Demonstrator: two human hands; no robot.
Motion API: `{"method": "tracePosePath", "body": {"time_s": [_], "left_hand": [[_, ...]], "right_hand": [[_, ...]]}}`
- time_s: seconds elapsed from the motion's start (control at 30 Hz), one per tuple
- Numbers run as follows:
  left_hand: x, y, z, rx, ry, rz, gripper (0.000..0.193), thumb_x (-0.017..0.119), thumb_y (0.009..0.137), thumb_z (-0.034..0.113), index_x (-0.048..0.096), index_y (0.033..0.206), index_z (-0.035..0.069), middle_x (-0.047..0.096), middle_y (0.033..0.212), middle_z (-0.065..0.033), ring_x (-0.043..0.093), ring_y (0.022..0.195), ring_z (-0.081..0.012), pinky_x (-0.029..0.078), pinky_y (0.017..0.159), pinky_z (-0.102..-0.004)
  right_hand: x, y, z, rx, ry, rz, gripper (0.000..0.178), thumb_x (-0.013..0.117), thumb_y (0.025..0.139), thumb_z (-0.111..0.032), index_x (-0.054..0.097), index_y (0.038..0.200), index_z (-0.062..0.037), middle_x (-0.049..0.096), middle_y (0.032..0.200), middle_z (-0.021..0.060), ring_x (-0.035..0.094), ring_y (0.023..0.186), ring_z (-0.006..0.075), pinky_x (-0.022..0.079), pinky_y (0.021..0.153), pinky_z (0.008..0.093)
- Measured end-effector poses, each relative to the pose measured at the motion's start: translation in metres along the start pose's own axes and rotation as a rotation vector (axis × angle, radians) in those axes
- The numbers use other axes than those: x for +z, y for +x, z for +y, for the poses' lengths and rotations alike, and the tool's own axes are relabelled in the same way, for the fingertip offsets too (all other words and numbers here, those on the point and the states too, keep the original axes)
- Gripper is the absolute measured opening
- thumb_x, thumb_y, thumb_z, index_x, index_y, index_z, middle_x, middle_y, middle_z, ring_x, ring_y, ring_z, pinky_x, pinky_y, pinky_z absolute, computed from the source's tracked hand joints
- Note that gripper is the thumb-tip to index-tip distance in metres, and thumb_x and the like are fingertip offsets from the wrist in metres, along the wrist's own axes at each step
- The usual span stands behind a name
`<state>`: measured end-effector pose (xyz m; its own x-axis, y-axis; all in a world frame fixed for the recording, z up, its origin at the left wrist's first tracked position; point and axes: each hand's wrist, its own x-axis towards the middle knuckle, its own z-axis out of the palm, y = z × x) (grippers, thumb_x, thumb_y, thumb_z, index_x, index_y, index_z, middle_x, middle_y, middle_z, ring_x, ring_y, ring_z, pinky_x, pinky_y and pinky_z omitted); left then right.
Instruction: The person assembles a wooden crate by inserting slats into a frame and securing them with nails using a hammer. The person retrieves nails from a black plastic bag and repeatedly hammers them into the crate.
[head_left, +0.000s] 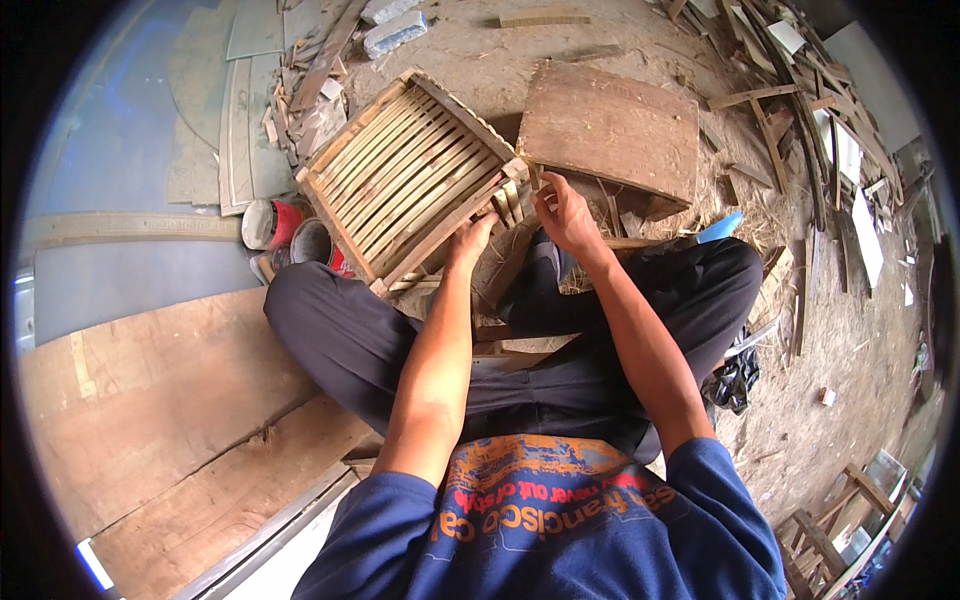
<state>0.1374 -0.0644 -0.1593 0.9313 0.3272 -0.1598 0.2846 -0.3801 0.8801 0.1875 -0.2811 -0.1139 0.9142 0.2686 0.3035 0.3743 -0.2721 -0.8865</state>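
A wooden slatted frame (410,180) with many pale parallel slats stands tilted in front of me, a little left of centre. My left hand (474,238) is closed round its near right side, close to the corner, where short slat ends (510,202) stick out. At that same corner my right hand (568,215) has its fingers bent together beside a small upright strip of wood (534,178). What those fingers hold, if anything, is too small to make out. Behind the right hand sits a brown wooden box (610,130) with a flat, worn top.
Red paint cans (270,224) stand left of the frame. Large plywood boards (160,400) lie at my left, beside a bluish sheet (130,290). Wood scraps (800,110) are heaped at the far right. A blue-ended tool (720,228) lies by my right knee, near a black plastic bag (735,382).
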Motion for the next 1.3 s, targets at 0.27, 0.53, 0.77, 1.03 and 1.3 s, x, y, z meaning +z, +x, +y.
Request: {"method": "tracePosePath", "body": {"time_s": [0.27, 0.53, 0.77, 1.03, 1.3], "left_hand": [[0.003, 0.009, -0.007, -0.193, 0.487, -0.085, 0.057, 0.072, 0.086, 0.037, 0.062, 0.136, 0.01, 0.065, 0.134, -0.0195, 0.06, 0.126, -0.0344, 0.044, 0.106, -0.0428], [-0.005, -0.007, 0.114, -0.289, 0.632, -0.845, 0.064, 0.063, 0.096, 0.054, 0.07, 0.1, -0.01, 0.073, 0.092, -0.0187, 0.072, 0.08, -0.0249, 0.06, 0.067, -0.0369], [0.038, -0.056, 0.215, 0.254, -0.149, -0.653, 0.024, 0.058, 0.104, 0.021, 0.069, 0.113, 0.001, 0.073, 0.094, -0.0055, 0.068, 0.083, -0.0116, 0.053, 0.074, -0.027], [0.176, -0.158, 0.328, 0.175, -0.732, -1.038, 0.021, 0.057, 0.104, 0.018, 0.066, 0.108, 0.0, 0.068, 0.091, -0.0082, 0.068, 0.085, -0.0159, 0.055, 0.076, -0.0282], [0.301, -0.205, 0.249, 0.065, -0.681, -1.048, 0.015, 0.059, 0.102, 0.012, 0.065, 0.115, 0.006, 0.069, 0.109, -0.0041, 0.067, 0.097, -0.0128, 0.055, 0.08, -0.0273]], "right_hand": [[-0.018, 0.003, 0.023, 0.224, -0.158, -0.16, 0.028, 0.073, 0.085, -0.023, 0.07, 0.097, 0.0017, 0.072, 0.088, 0.0248, 0.072, 0.088, 0.0399, 0.056, 0.078, 0.045], [-0.078, 0.008, 0.028, 0.367, -0.363, -0.27, 0.029, 0.071, 0.081, -0.027, 0.074, 0.087, 0.0014, 0.07, 0.083, 0.027, 0.07, 0.081, 0.0438, 0.056, 0.074, 0.05], [-0.177, -0.02, -0.111, 0.201, 0.017, 0.507, 0.028, 0.072, 0.094, -0.022, 0.066, 0.084, 0.0037, 0.064, 0.067, 0.0159, 0.064, 0.062, 0.0202, 0.048, 0.058, 0.0348], [-0.299, -0.217, -0.059, 0.544, 0.065, 1.249, 0.018, 0.068, 0.099, -0.017, 0.063, 0.1, 0.0009, 0.066, 0.076, 0.0051, 0.065, 0.068, 0.0116, 0.052, 0.062, 0.0265], [-0.238, -0.304, 0.008, 0.798, 0.001, 1.094, 0.021, 0.073, 0.093, -0.015, 0.069, 0.107, 0.0005, 0.074, 0.094, 0.0094, 0.07, 0.083, 0.014, 0.056, 0.076, 0.0293]]}}
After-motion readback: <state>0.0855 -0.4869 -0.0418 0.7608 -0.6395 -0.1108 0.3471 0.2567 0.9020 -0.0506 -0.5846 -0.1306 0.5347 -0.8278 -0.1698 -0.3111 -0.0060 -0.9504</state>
